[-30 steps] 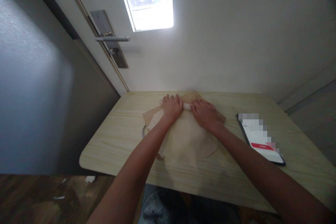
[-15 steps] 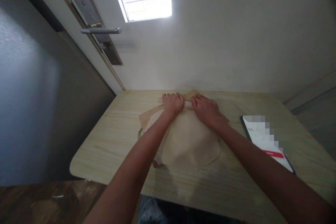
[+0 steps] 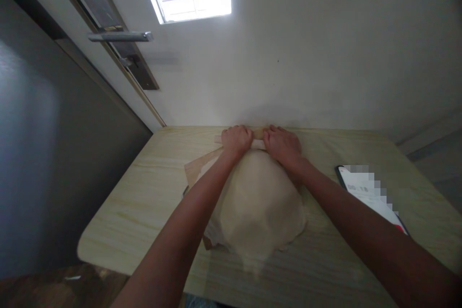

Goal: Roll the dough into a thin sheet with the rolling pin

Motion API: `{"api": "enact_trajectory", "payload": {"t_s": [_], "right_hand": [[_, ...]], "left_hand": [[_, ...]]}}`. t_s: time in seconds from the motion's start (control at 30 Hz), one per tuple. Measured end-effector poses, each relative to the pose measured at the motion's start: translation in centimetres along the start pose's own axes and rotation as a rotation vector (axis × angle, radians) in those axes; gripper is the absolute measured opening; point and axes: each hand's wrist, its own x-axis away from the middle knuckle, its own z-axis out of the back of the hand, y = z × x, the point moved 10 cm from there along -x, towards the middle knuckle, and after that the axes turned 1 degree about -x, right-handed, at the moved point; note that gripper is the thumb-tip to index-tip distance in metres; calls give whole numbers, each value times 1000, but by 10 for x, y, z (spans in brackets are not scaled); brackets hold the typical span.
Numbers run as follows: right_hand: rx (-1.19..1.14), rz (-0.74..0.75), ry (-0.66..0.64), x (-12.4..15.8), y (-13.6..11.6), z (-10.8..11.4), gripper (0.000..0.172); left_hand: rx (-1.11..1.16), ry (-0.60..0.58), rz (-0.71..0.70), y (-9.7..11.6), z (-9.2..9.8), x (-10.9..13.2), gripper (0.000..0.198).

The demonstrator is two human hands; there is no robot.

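Note:
A wide sheet of pale dough (image 3: 258, 204) lies over a wooden board (image 3: 195, 171) on the light wooden table (image 3: 144, 211). At the dough's far edge a pale rolling pin (image 3: 258, 144) lies crosswise. My left hand (image 3: 236, 140) is closed over the pin's left part. My right hand (image 3: 283, 147) presses down on its right part with fingers curled over it. Both forearms stretch out over the dough.
A phone (image 3: 371, 197) with a lit screen lies on the table to the right. Behind the table is a white wall, with a door and its metal lever handle (image 3: 119, 36) at the far left. The table's near edge overhangs dark floor at lower left.
Both hands have pushed the rolling pin farther away, toward the table's far edge. The view has tilted, so the dough now looks larger and the phone sits lower right.

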Motion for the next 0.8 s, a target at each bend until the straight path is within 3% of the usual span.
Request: {"api": "enact_trajectory", "payload": {"t_s": [0.23,0.4,0.67,0.8], "right_hand": [[-13,-79,-77,10,3,-2,49],[-13,-81,-36,22,0,4,52],[-48,29,-48,37,-8,7,55],[-25,167,-90,48,-16,7,49]], "left_hand": [[9,56,-41,2,4,6,53],[-19,62,-73,3,5,20,54],[-39,102,-155,5,18,46,47],[-45,128,-207,5,21,68,54]]}}
